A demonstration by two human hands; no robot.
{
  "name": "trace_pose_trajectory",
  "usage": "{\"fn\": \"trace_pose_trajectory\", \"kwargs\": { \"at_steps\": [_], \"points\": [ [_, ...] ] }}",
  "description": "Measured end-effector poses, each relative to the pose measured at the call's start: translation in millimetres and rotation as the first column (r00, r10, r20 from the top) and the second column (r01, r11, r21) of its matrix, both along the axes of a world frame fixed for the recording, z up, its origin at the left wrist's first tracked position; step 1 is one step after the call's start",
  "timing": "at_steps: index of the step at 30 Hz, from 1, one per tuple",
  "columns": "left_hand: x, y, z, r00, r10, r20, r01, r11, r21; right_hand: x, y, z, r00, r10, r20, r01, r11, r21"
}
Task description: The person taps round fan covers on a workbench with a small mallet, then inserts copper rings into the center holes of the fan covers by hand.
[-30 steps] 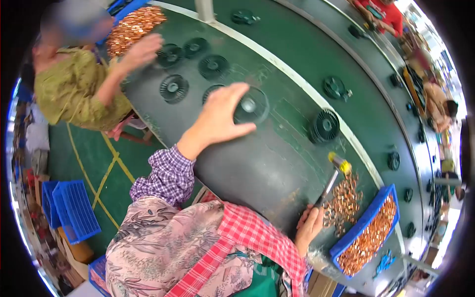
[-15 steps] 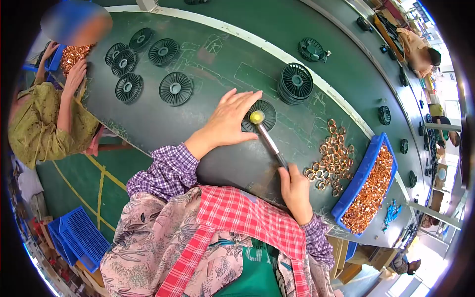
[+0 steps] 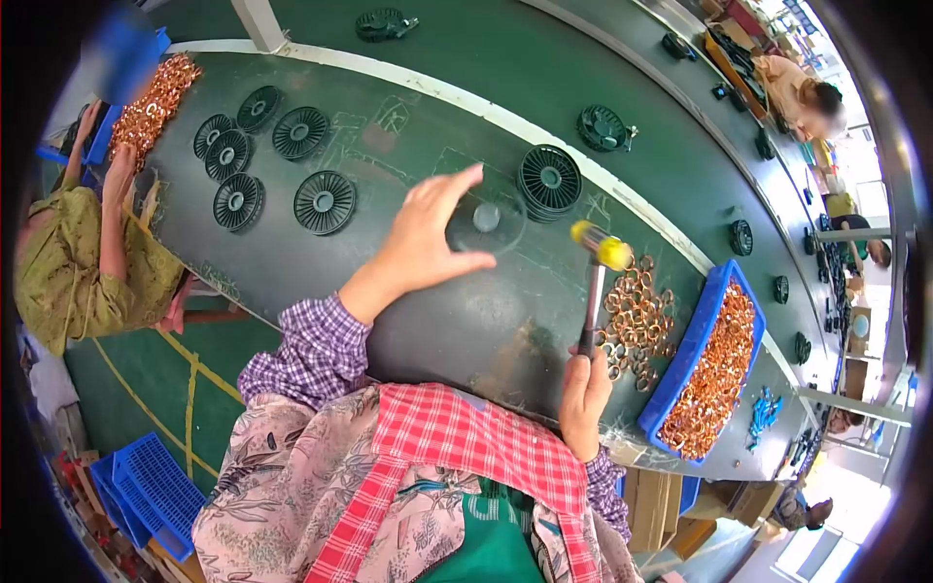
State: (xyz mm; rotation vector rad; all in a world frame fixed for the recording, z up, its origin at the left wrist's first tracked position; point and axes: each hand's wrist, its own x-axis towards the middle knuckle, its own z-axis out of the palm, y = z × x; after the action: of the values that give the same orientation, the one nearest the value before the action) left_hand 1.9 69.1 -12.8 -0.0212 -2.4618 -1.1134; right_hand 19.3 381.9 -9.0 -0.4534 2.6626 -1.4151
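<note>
My left hand: thumb and fingers spread beside the blurred ribbed wheel, frame centre, contact unclear | my right hand: wrapped round the yellow-headed hammer, right of centre | I'd favour thumb clear, wheel flat, blows square.

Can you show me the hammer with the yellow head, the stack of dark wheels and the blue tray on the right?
Hammer (image 3: 595, 291): head camera view, on its shaft.
Stack of dark wheels (image 3: 551, 178): head camera view, on the top wheel's hub.
Blue tray (image 3: 684, 355): head camera view, on its left wall.
</note>
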Motion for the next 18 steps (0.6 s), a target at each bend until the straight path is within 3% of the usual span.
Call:
{"fn": "trace_pose_trajectory", "kwargs": {
  "at_steps": [2, 6, 7, 10, 12, 14, 17, 18],
  "points": [
    [-27.4, 5.2, 20.5, 0.996, 0.031, -0.082, -0.033, 0.999, -0.025, 4.3, 4.4, -13.3, 0.981, -0.089, 0.170, 0.126, 0.967, -0.221],
    [-89.3, 20.7, 29.4, 0.995, -0.024, -0.092, 0.008, 0.986, -0.169, 5.9, 13.4, -38.1, 0.960, -0.107, 0.258, 0.162, 0.966, -0.204],
    [-96.3, 21.2, 26.6, 0.998, -0.049, -0.027, 0.043, 0.980, -0.192, 7.1, 15.0, -37.6, 0.962, -0.107, 0.252, 0.162, 0.965, -0.207],
    [-84.0, 12.6, 25.1, 0.996, -0.077, -0.053, 0.064, 0.975, -0.211, 2.4, 14.2, -38.4, 0.963, -0.081, 0.259, 0.142, 0.963, -0.228],
    [-46.0, -10.2, 31.6, 0.998, -0.042, -0.038, 0.034, 0.979, -0.201, 3.9, 15.3, -41.2, 0.936, -0.118, 0.332, 0.222, 0.930, -0.293],
    [4.3, -42.9, 34.2, 0.988, 0.152, -0.037, -0.156, 0.966, -0.206, 3.0, 16.6, -41.7, 0.932, -0.112, 0.345, 0.221, 0.930, -0.295],
    [76.3, -85.6, 3.6, 0.840, 0.521, 0.150, -0.466, 0.835, -0.293, 1.0, 13.8, -47.7, 0.938, -0.093, 0.333, 0.199, 0.934, -0.298],
    [89.0, -89.4, -1.2, 0.828, 0.540, 0.153, -0.480, 0.822, -0.305, 0.1, 12.9, -46.8, 0.957, -0.071, 0.283, 0.160, 0.939, -0.305]
  ]
}}
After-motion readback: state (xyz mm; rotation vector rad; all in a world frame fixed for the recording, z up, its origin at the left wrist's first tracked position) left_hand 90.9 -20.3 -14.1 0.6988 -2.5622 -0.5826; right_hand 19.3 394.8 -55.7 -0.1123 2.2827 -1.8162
